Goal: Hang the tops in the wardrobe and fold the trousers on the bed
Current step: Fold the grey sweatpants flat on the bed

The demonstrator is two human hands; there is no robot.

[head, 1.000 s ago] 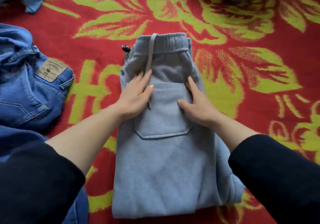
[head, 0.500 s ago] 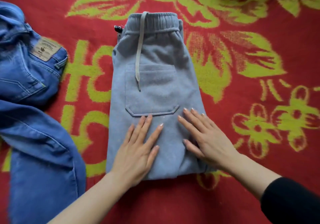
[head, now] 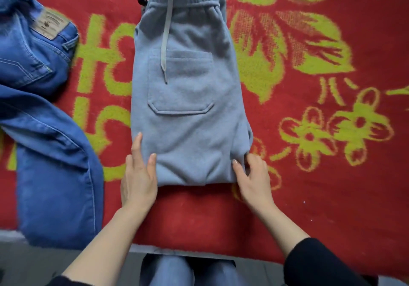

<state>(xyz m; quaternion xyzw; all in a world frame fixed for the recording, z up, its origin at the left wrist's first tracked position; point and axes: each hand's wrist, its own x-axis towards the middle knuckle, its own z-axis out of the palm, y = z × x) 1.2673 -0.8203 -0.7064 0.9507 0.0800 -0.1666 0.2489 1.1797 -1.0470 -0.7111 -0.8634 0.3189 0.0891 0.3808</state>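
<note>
Red-and-green flowery bed cover (head: 321, 197), folded grey sweatpants (head: 183, 128) on it; left hand (head: 138, 179) rests straight-fingered at the near left corner, right hand (head: 254, 179) pinches the near right corner.

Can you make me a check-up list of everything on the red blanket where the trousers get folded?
Surface: red flowered blanket, spread flat.
Job's things: grey sweatpants folded, waistband far; blue jeans not folded, to their left.
Clutter: nothing seen.
Hands: left hand flat at the sweatpants' near left corner; right hand curled on the near right corner.
Cables: nothing seen; only a drawstring lying on the sweatpants.
Surroundings: the person's knees below the blanket's edge.
</note>
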